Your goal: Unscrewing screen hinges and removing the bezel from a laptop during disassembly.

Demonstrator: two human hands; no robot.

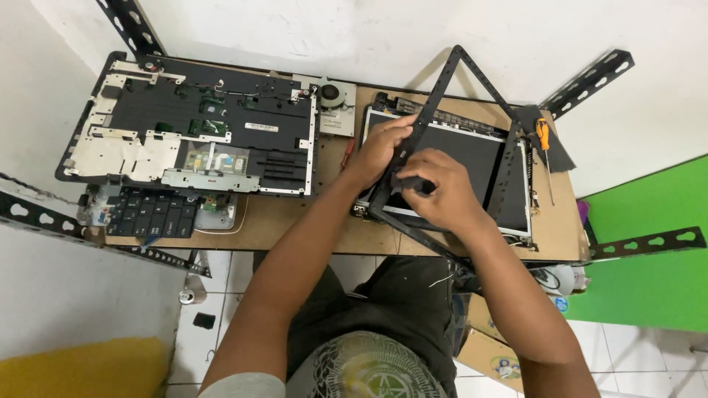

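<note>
A black plastic screen bezel (472,74) is lifted at an angle above a laptop screen panel (479,158) lying flat on the wooden table (332,225). My left hand (380,147) grips the bezel's left bar from the left side. My right hand (439,188) is closed on the same bar lower down, fingers wrapped over it. The bezel's far corner points up toward the wall and its near corner hangs past the table's front edge.
An opened laptop base (192,125) with exposed boards lies at the left, a keyboard (151,214) in front of it and a cooling fan (333,96) at its right. An orange-handled screwdriver (544,144) rests at the right. Slotted metal brackets (645,242) stick out around the table.
</note>
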